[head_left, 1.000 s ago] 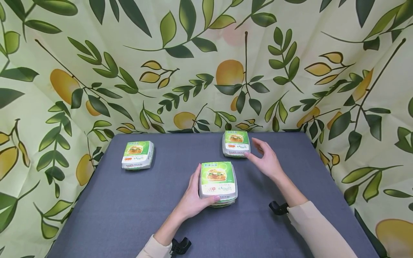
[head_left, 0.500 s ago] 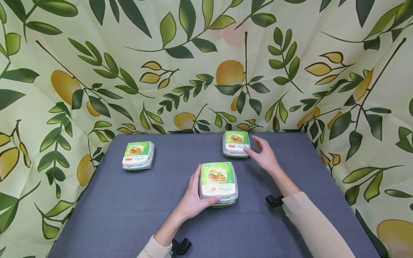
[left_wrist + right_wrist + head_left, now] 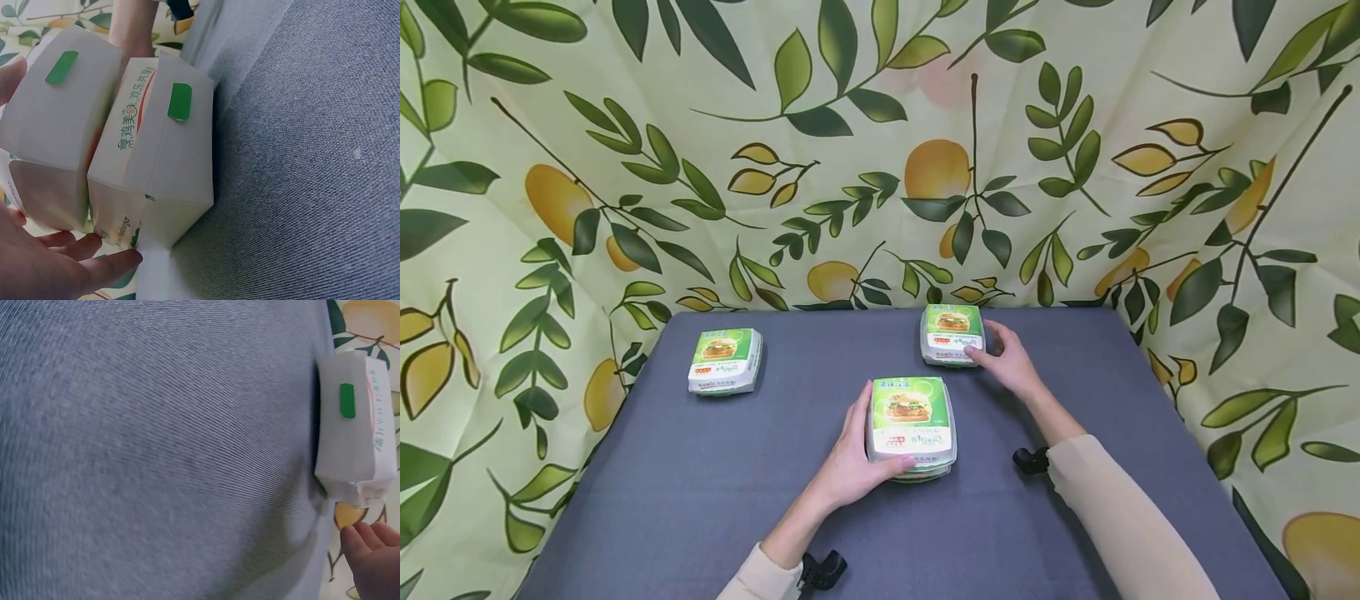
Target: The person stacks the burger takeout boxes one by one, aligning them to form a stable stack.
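Note:
In the head view my left hand [image 3: 857, 462] holds the left side of a stacked pair of paper burger boxes near the middle of the table. Its thumb lies across the front of the upper burger box [image 3: 913, 421]. The left wrist view shows the fingertips at the side of the lower burger box [image 3: 165, 137], beneath the upper one. Farther back on the right sits a single burger box [image 3: 953, 333], green and white with a burger picture. Beside its right side is my right hand [image 3: 1011, 362], fingers loosely bent, thumb by the front corner; contact cannot be told.
Another burger box [image 3: 725, 361] lies at the back left of the table [image 3: 700, 483], which has a dark blue-grey cloth. A leaf-and-fruit patterned curtain [image 3: 850, 150] rises behind the table and along both sides.
My right hand has shifted slightly left, closer to the back right burger box. The left hand and the stacked boxes have stayed put; the head view has drifted slightly.

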A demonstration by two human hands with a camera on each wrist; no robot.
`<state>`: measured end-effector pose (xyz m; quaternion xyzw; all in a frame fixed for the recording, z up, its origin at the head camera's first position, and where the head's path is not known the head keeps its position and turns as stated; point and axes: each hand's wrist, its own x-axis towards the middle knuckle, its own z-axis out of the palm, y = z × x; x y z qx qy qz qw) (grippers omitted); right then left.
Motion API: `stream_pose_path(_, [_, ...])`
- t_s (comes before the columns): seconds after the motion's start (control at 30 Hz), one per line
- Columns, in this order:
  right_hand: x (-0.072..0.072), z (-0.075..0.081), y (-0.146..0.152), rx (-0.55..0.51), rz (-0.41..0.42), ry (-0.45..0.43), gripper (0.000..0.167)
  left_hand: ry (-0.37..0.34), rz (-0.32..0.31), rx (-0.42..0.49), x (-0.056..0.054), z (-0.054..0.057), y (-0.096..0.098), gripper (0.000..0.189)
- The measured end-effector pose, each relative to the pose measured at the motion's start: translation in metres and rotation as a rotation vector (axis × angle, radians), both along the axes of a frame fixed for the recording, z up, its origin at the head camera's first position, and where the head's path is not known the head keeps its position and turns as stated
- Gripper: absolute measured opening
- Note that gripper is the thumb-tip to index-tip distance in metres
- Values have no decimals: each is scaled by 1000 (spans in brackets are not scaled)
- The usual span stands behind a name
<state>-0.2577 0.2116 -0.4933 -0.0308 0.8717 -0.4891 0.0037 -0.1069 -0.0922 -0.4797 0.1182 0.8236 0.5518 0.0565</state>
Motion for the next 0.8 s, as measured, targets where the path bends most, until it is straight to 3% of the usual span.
stream_pose_path(0.43, [-8, -17, -4, -125, 34, -23, 86, -11, 2, -3, 0, 0, 0, 120])
stream_pose_path(0.8, [-9, -19, -8, -210, 37, -25, 87, -11, -1, 2, 1, 2, 0, 121])
